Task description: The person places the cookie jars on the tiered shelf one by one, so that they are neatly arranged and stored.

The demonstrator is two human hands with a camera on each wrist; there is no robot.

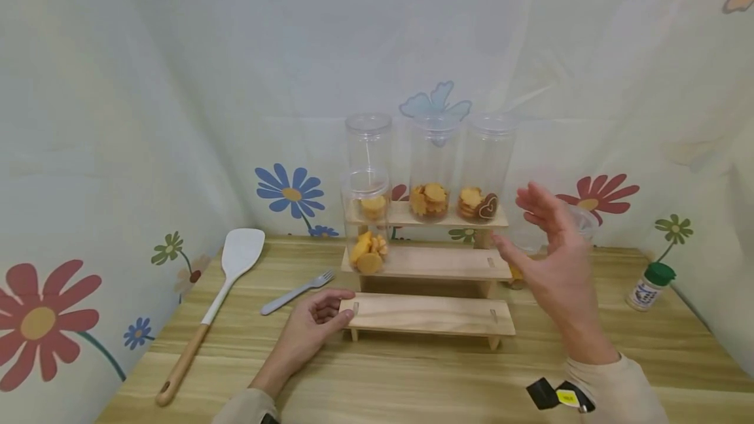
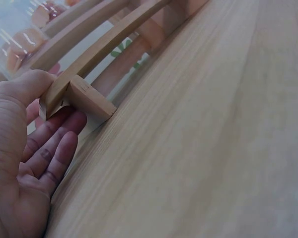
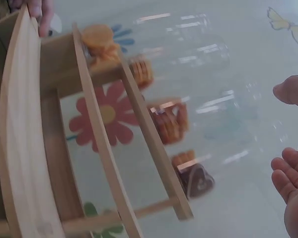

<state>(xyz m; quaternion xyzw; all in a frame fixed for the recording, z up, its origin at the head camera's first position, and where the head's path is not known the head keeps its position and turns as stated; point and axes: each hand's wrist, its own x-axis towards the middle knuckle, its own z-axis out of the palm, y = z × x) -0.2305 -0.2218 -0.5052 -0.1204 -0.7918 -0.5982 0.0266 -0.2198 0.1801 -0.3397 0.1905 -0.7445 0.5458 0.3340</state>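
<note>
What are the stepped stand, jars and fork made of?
The stepped stand looks like pale wood, smooth and matte: faint grain shows. The jars seem glossy plastic, perhaps glass: see-through with bright glints. The fork looks dull grey, likely plastic, possibly metal.

Smooth wooden shelf (image 1: 427,314), plastic jars (image 1: 432,162) (glossy)

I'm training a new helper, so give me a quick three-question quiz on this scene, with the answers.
1. How many jars stand on the top shelf?
2. True or false: the right hand is gripping the green-capped shaker.
3. The left hand is touching which of these? A, the fork; B, the lowest shelf; C, the spatula.

Key:
1. Three.
2. False; it holds nothing.
3. B, at its left end.
</note>
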